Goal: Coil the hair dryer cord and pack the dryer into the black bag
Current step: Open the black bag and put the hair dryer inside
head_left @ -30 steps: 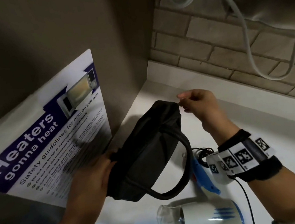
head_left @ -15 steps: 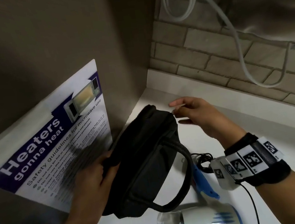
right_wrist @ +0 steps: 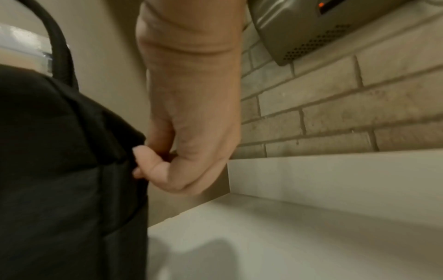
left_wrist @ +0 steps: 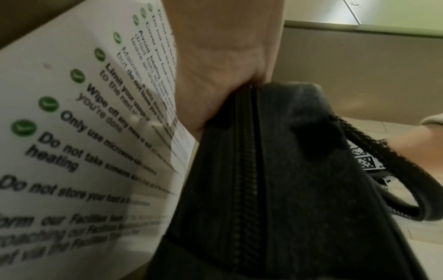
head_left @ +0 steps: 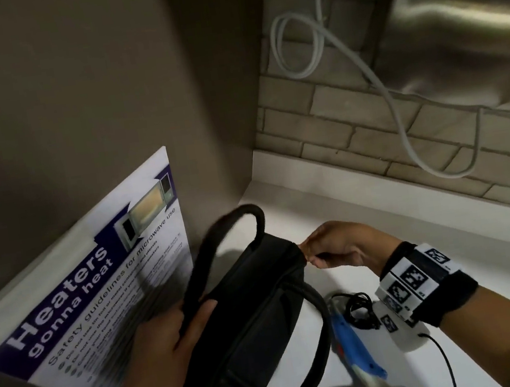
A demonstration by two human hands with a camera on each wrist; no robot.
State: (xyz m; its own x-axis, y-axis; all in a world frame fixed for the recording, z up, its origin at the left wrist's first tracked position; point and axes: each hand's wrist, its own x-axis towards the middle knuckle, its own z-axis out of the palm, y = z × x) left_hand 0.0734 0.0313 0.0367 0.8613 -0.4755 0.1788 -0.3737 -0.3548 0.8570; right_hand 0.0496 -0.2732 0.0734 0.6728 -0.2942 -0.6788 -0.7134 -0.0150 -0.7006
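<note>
The black bag point(head_left: 260, 333) stands on the white counter point(head_left: 364, 210) with its zipper point(left_wrist: 244, 170) closed along the top. My left hand point(head_left: 167, 346) grips the bag's near end, its thumb over the fabric beside one handle point(head_left: 221, 240). My right hand point(head_left: 336, 244) pinches the far end of the bag point(right_wrist: 72, 142) with curled fingers point(right_wrist: 148, 161). The white and blue hair dryer point(head_left: 359, 359) lies on the counter at the bottom, mostly behind the bag. Its black cord point(head_left: 358, 310) sits in a small coil under my right wrist.
A microwave safety poster point(head_left: 102, 280) leans against the brown side wall at the left. A metal hand dryer point(head_left: 460, 33) with a white cable point(head_left: 401, 126) hangs on the brick wall behind. A thin black wire point(head_left: 444, 360) runs from my right wrist band.
The bag has turned more upright and one handle now stands up. My right hand went from open fingers near the bag's far end to pinching it. My left hand shifted up onto the bag's near end.
</note>
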